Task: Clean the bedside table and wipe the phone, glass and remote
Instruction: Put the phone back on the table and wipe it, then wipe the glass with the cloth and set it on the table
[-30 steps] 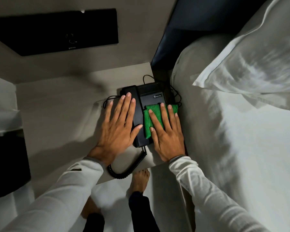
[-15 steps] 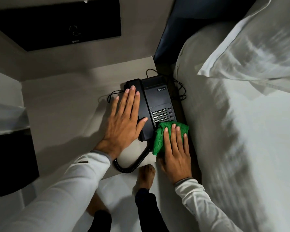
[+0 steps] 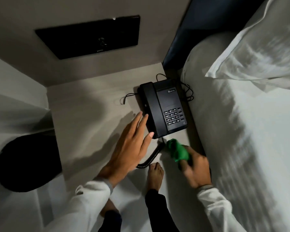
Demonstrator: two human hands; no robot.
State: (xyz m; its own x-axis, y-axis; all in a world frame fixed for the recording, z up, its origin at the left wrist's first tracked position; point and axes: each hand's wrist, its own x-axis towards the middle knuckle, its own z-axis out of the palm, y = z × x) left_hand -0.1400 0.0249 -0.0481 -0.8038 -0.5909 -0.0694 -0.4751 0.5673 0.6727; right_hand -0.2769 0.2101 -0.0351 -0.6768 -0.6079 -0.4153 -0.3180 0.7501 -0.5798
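A black desk phone [image 3: 164, 108] with its handset on the cradle sits at the right side of the pale bedside table [image 3: 84, 118]. Its coiled cord [image 3: 151, 158] hangs over the table's front edge. My left hand [image 3: 131, 146] hovers flat and open just left of the phone's near corner, off the handset. My right hand [image 3: 195, 169] is blurred, below the phone near the table's front right corner, gripping a bunched green cloth [image 3: 177, 150]. No glass or remote is in view.
A bed with white sheet [image 3: 241, 148] and pillow [image 3: 261, 44] runs along the right, close against the table. A black panel [image 3: 89, 37] is on the wall behind. A dark round object [image 3: 23, 163] stands at the left on the floor. My bare feet [image 3: 155, 174] are below the table edge.
My left hand has lifted off the handset and drawn back toward me. My right hand has slid the green cloth off the phone's keypad and down past its front edge, bunching it.
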